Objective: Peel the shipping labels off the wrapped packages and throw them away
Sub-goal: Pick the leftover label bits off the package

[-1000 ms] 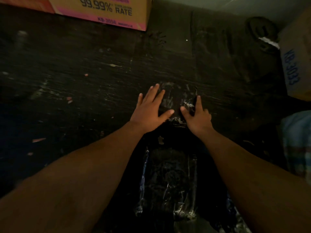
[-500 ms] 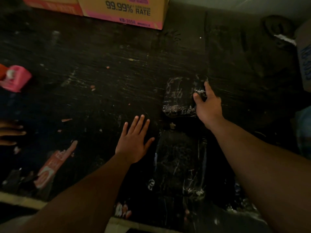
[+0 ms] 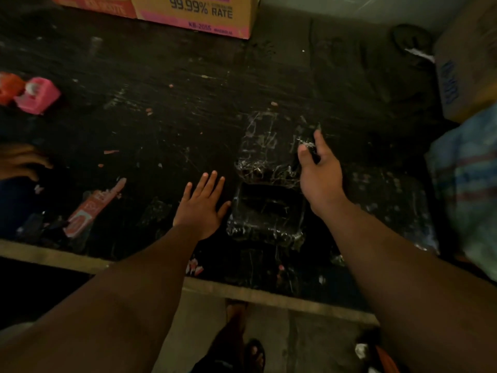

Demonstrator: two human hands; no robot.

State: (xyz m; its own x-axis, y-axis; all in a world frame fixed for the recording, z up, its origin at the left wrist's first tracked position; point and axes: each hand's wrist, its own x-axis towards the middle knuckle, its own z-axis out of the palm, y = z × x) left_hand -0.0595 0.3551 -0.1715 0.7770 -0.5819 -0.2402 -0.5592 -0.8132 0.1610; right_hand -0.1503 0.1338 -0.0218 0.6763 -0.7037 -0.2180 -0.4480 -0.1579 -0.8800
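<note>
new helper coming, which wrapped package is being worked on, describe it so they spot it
Start at the big cardboard box at the table's far edge and come toward the near edge. It is the farther black wrapped package, under the right hand, unlike the nearer package.

The tan-and-pink cardboard box [image 3: 193, 16] at the far edge of the bench [image 3: 161, 90] carries large dark print reading "99.99% RATE", and below it, on the pink band, the code "KB-2055" followed by smaller print too blurred to read. The brown carton [image 3: 466, 74] at the right shows blue vertical lettering that begins "KB-", with the digits after it too smeared to make out. The red-and-white wrapper [image 3: 91, 208] lying near the bench's front edge bears markings that cannot be read.
</note>
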